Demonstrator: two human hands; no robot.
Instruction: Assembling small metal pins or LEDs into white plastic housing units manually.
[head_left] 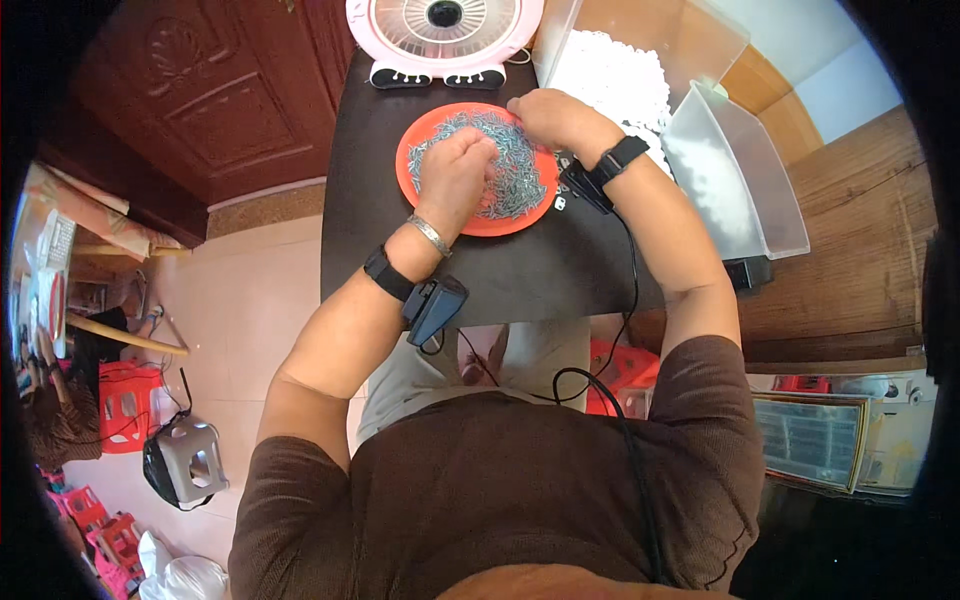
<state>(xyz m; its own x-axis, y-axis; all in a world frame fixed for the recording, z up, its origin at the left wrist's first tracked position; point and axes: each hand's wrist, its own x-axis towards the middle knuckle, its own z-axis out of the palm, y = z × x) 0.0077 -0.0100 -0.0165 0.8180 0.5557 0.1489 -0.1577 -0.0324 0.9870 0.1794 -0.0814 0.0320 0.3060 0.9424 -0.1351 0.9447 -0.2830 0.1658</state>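
An orange-red round plate point(487, 229) lies on the dark table, heaped with small grey metal pins point(518, 180) that look like nails or screws. Over the middle of this heap is my left hand point(458, 175), its fingers curled closed; what they hold, if anything, is hidden. My right hand point(562, 118) is at the plate's upper right rim, fingers bent together with their tips mostly out of sight. Whether something is pinched there cannot be made out. A few small white pieces point(560, 203) lie beside the plate, below my right wrist.
A pink fan point(445, 48) stands behind the plate. To the right, a clear plastic bin point(700, 40) holds a pile of small white pieces point(610, 80), with another translucent bin point(735, 170) leaning beside it. A black cable point(634, 265) runs from my right wrist across the table edge point(500, 318).
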